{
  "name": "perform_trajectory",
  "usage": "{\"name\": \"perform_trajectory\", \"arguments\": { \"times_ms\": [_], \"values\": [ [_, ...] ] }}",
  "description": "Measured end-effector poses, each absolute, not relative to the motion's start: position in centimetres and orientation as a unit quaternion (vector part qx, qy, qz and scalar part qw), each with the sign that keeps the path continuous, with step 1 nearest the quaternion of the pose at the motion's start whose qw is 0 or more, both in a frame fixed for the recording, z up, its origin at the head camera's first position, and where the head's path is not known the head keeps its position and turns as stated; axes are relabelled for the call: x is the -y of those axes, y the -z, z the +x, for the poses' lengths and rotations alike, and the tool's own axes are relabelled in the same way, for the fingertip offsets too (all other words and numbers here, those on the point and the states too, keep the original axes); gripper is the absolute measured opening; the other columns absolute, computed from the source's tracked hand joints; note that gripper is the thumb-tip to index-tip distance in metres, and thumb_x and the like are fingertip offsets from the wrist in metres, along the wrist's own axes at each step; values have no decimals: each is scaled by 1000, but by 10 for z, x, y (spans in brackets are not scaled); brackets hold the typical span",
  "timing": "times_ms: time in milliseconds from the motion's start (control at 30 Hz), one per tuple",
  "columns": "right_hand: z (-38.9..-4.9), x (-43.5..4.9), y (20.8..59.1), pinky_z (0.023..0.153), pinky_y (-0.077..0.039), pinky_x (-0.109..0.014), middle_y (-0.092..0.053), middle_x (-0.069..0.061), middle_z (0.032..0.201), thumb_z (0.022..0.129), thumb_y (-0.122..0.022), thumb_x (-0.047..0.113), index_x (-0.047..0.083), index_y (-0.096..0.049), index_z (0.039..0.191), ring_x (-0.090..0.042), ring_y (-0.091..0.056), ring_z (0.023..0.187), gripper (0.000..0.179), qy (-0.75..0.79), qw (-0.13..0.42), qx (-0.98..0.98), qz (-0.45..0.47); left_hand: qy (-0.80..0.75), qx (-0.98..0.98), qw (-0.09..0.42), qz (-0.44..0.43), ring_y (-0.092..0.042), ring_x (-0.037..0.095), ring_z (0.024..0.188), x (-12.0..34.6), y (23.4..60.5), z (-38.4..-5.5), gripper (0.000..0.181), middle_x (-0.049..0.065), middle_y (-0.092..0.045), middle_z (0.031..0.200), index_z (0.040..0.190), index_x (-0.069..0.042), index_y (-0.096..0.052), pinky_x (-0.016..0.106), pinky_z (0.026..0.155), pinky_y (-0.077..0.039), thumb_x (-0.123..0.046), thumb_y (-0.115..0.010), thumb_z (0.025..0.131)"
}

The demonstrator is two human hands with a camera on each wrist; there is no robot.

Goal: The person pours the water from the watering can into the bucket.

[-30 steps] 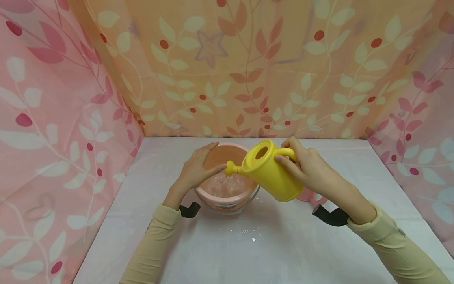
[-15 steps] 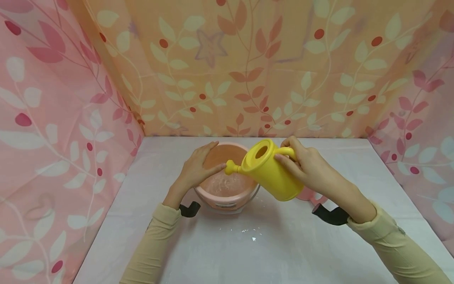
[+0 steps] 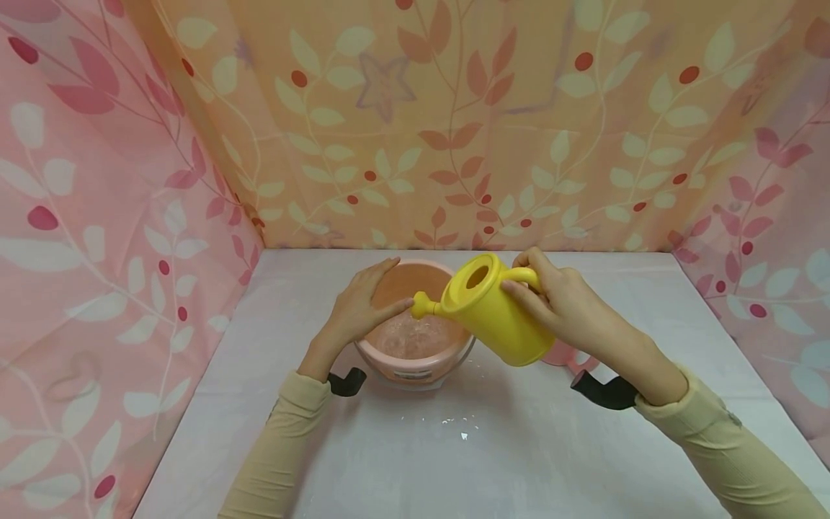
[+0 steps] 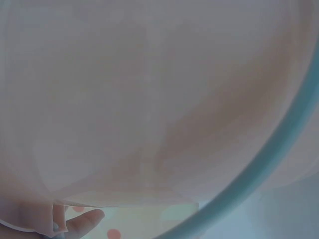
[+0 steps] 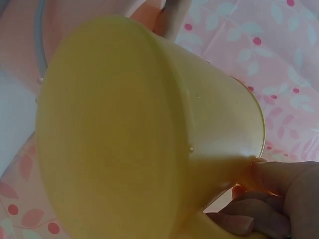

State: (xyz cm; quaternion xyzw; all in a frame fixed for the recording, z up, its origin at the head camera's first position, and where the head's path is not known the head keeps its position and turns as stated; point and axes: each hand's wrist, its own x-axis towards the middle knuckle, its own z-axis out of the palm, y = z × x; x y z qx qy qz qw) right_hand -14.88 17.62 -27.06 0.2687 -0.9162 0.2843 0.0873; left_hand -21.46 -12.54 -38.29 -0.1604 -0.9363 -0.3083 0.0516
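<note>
A yellow watering can [image 3: 496, 317] is tilted to the left over a pink bucket [image 3: 411, 369]. My right hand [image 3: 564, 295] grips its handle; the right wrist view shows the fingers round the handle [image 5: 219, 231] and the can's base facing the camera. The spout's round head is over the bucket, where the water [image 3: 415, 335] is rippled. My left hand [image 3: 363, 303] rests at the bucket's left rim with its fingers fairly straight. Its thumb reaches over the bucket to the spout head and appears to touch it. The bucket's outer wall [image 4: 124, 99] fills most of the left wrist view.
A pink object with a loop handle [image 3: 570, 358] lies partly hidden behind the can and right wrist. Drops of water [image 3: 463, 435] wet the white tabletop [image 3: 402, 476] in front of the bucket. Patterned cloth [image 3: 447, 144] stands behind and at both sides.
The hands and watering can stay almost where they were. The water's ripples in the bucket have changed shape and look weaker than a second ago.
</note>
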Motion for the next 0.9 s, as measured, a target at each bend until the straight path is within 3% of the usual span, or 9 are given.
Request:
{"name": "perform_trajectory", "arguments": {
  "times_ms": [900],
  "values": [
    [-149,-176,271,48,-42,-22,-42,1,62,86,-53,35,12,-40,96,-10,-46,52,28,-282,75,920,263,310,936,53,-157,-22,13,129,125,384,-214,79,-20,-23,139,135,-43,-17,55,95,-26,-74,-45,68]
  ]
}}
